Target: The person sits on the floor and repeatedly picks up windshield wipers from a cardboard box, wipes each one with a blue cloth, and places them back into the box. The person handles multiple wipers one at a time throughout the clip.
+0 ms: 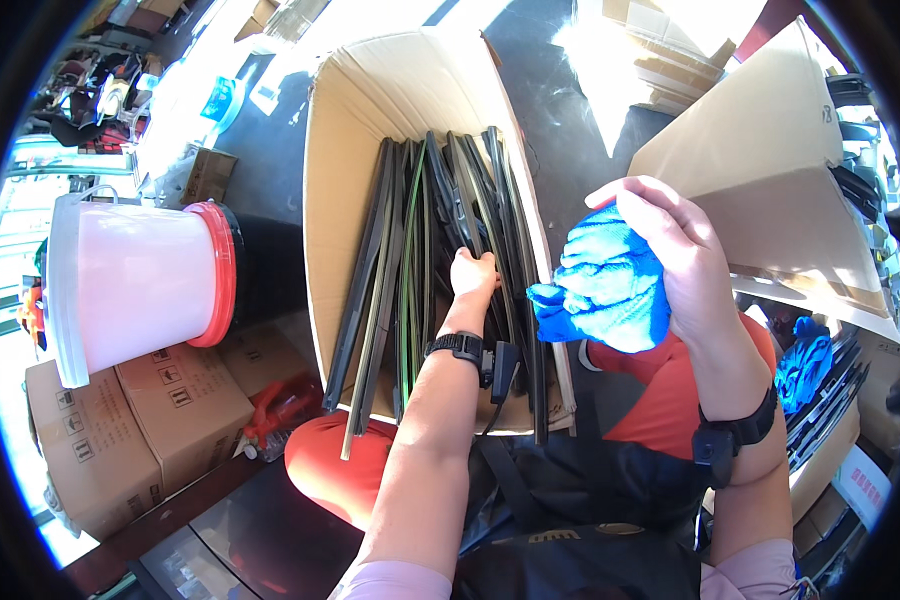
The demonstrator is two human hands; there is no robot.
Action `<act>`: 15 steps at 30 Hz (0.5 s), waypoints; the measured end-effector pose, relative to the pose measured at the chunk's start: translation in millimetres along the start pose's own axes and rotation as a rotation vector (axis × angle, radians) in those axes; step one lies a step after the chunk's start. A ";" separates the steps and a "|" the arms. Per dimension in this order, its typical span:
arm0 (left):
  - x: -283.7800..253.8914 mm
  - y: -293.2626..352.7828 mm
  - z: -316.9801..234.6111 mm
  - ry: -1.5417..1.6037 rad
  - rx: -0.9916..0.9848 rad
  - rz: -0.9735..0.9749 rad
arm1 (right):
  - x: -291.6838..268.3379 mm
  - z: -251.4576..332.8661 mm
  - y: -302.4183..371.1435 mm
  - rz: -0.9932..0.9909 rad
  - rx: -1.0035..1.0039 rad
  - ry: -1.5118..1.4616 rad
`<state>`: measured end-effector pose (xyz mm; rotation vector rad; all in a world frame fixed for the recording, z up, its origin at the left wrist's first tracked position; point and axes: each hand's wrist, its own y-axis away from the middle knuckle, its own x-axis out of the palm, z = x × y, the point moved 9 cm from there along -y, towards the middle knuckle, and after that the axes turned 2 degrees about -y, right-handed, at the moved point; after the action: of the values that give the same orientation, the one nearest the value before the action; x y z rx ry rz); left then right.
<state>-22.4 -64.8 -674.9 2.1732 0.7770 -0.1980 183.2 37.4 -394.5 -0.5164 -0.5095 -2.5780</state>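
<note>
A tall open cardboard box (pixel 342 110) stands in front of me, full of long, thin black strips that look like wiper blades (pixel 370 270). Some show green or tan edges. My left hand (pixel 473 275) reaches into the middle of the box, its fingers closed around a black wiper blade (pixel 453 195). The far fingers are partly hidden behind the blade. To the right of the box, my right hand (pixel 685 245) holds up a crumpled blue cloth (pixel 610 285), gripped from its right side and apart from the blades.
At left, a white bucket (pixel 135 285) with a red rim lies on its side over sealed cartons (pixel 180 395). A large open carton (pixel 770 170) stands at far right. Below it, another blue cloth (pixel 808 360) rests by more dark blades (pixel 820 415).
</note>
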 end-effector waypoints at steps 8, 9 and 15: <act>-28.1 59.6 -69.0 -0.450 0.393 -0.338 | 9.2 5.0 5.9 0.051 -0.078 -0.054; -32.0 65.8 -75.7 -0.431 0.408 -0.351 | 10.5 5.2 6.6 0.062 -0.070 -0.035; -61.2 103.8 -105.0 -0.346 0.612 -0.490 | 6.8 3.9 6.3 0.032 -0.059 -0.008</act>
<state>-21.7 -66.6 -515.1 2.3502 1.1343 -1.1586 181.8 31.4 -386.5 -0.5509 -0.4255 -2.5683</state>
